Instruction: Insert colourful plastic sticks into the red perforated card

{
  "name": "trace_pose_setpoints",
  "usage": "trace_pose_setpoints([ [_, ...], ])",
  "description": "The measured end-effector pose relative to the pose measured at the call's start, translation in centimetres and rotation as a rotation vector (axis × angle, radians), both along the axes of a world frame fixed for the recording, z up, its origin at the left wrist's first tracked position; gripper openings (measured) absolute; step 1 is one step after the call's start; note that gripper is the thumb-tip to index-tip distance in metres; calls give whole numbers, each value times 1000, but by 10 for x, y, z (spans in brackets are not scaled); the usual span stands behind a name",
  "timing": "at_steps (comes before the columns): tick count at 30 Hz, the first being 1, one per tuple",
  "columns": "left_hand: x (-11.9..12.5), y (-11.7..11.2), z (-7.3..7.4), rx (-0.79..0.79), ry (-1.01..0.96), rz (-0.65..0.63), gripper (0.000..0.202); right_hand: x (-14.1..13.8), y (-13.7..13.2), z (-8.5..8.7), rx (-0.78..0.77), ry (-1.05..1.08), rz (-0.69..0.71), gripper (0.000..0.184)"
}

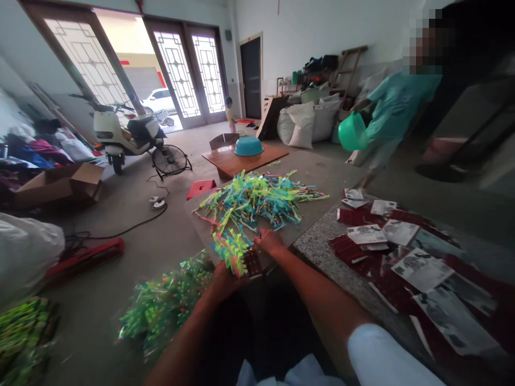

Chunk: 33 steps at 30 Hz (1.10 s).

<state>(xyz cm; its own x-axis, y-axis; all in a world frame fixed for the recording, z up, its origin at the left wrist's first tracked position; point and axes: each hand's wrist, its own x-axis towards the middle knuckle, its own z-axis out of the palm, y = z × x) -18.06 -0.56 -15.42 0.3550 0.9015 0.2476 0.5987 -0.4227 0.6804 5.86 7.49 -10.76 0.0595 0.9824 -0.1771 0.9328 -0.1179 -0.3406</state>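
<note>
My left hand [225, 276] is closed round the lower side of a small bunch of neon yellow, blue and pink plastic strips [231, 251]. Beside this bunch lies a dark red patterned piece [253, 264], partly hidden between my hands. My right hand [270, 241] is closed at its upper right, fingers curled, and what they pinch is too small to make out. Just beyond both hands, a large heap of similar strips [261, 198] covers much of the grey work surface [311, 214].
Dark red packets with white printed cards [366, 234] lie on a speckled slab at right. Green bundles [164, 300] stand low at left. Ahead are a red stool [201, 187] and a blue basin [248, 146]. A person [402, 102] carries a green basin [352, 132] at right.
</note>
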Motion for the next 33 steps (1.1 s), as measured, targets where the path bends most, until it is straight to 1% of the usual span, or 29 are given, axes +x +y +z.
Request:
trace_pose_setpoints([
  [3, 0, 2, -4, -4, 14, 11, 55, 4, -7, -2, 47, 77, -114, 38],
  [7, 1, 3, -3, -5, 14, 1, 48, 10, -18, -5, 97, 149, -225, 26],
  [9, 3, 3, 0, -6, 6, -3, 45, 12, -25, -7, 113, 127, -222, 24],
  [13, 6, 1, 5, 5, -17, -19, 43, 15, -34, -10, 179, 46, -88, 30],
  [16, 6, 0, 7, 9, -22, -27, 42, 17, -30, -12, 144, -7, -44, 33],
  [18, 6, 0, 5, 9, -4, -2, 44, 19, -25, -13, 119, -20, -41, 34],
  [20, 5, 0, 3, 6, 18, 23, 46, 20, -20, -14, 106, -7, -51, 37],
  [23, 3, 0, -2, 18, 32, 33, 47, 21, -18, -13, 74, 16, -114, 43],
  [24, 3, 1, -3, 27, 32, 36, 47, 21, -18, -13, 58, 18, -137, 42],
  [28, 2, 2, -5, 25, 38, 51, 48, 25, -17, -5, -14, 70, -186, 27],
  [31, 1, 3, -6, 24, 60, 38, 50, 28, -15, 1, -23, 178, -217, 24],
  [33, 1, 4, -7, 29, 64, 31, 53, 27, -18, 3, 4, 323, -231, 27],
])
